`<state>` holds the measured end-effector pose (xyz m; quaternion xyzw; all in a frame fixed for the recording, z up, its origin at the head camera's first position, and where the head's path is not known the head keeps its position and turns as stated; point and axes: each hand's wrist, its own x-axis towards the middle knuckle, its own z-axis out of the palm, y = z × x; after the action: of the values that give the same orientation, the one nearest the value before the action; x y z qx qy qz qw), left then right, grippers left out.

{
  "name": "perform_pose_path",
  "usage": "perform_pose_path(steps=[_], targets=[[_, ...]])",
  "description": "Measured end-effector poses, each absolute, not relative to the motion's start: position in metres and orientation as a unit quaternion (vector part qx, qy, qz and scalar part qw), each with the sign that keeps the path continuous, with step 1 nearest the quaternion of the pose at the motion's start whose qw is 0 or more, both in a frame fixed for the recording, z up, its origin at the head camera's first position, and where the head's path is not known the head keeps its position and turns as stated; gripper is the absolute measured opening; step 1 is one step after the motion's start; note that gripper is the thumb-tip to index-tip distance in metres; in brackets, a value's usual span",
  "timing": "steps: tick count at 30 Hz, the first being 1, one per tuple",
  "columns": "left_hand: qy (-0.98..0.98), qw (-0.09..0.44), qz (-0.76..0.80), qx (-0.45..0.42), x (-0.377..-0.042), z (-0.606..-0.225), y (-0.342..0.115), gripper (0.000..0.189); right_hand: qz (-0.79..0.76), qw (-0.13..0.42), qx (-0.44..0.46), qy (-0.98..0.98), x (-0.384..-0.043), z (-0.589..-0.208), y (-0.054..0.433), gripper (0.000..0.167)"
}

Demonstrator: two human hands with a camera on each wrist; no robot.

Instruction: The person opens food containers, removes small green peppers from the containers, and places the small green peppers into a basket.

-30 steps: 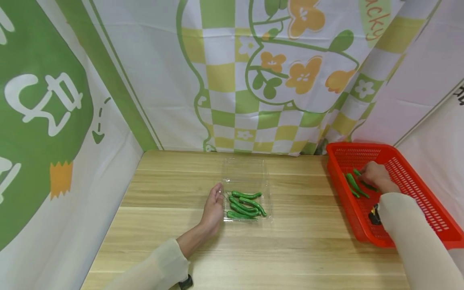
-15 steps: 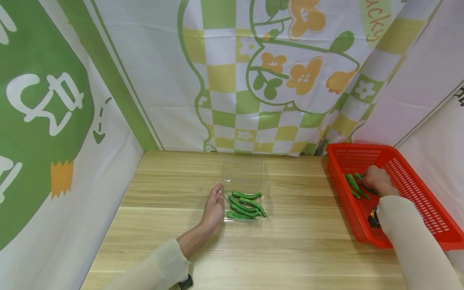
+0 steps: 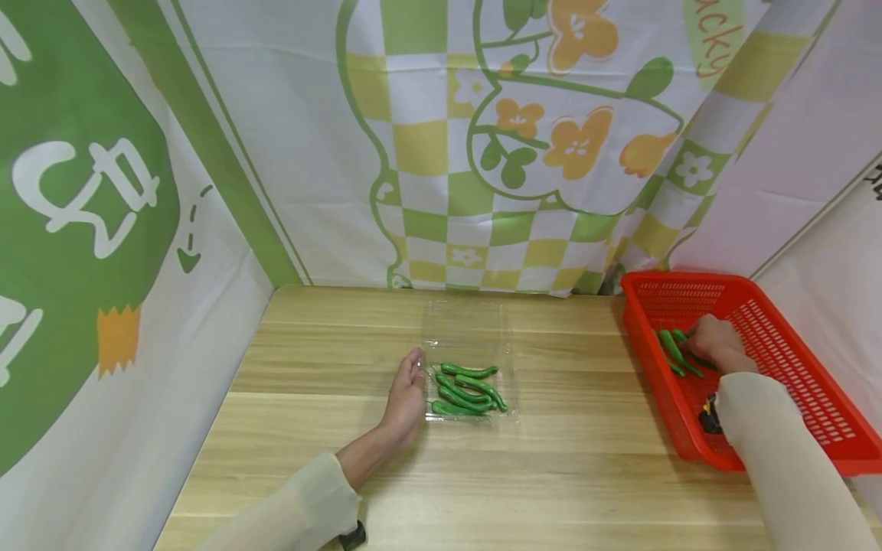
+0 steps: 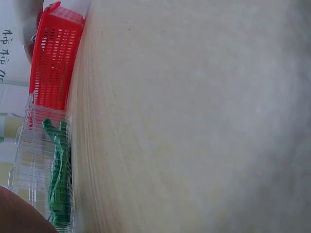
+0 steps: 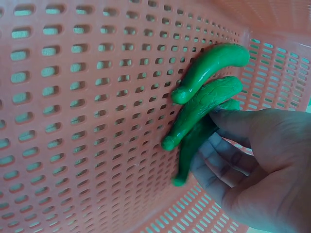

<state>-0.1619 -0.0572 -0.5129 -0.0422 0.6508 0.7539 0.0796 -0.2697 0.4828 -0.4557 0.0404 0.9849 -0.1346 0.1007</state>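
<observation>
Peppers [image 3: 482, 385] lie mid-frame in a clear box [image 3: 472, 353] the straight-fingered left hand [image 3: 403, 402] touches; at right, the right hand [image 3: 718, 342] pinches another pepper [image 5: 192, 145].

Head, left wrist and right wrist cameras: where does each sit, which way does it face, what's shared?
Head: on the head, facing forward and down at the table, clear container and red basket; left hand, right hand and sleeves show.
Left wrist: worn there, turned sideways, looking across the table; a bit of the left hand shows lower left, part of the right arm upper left.
Right wrist: worn there, looking into the basket; right hand pinches a green pepper.
Shared: container and basket in head and left wrist.
</observation>
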Motion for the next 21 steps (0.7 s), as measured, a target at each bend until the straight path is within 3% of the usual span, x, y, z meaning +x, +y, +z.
perform_pose_path(steps=[21], targets=[[0.649,0.077,0.756,-0.039,-0.1612,-0.5134,-0.0579,0.057,-0.144,0.131,0.060,0.979,-0.2661,-0.4475,0.4779,0.036]])
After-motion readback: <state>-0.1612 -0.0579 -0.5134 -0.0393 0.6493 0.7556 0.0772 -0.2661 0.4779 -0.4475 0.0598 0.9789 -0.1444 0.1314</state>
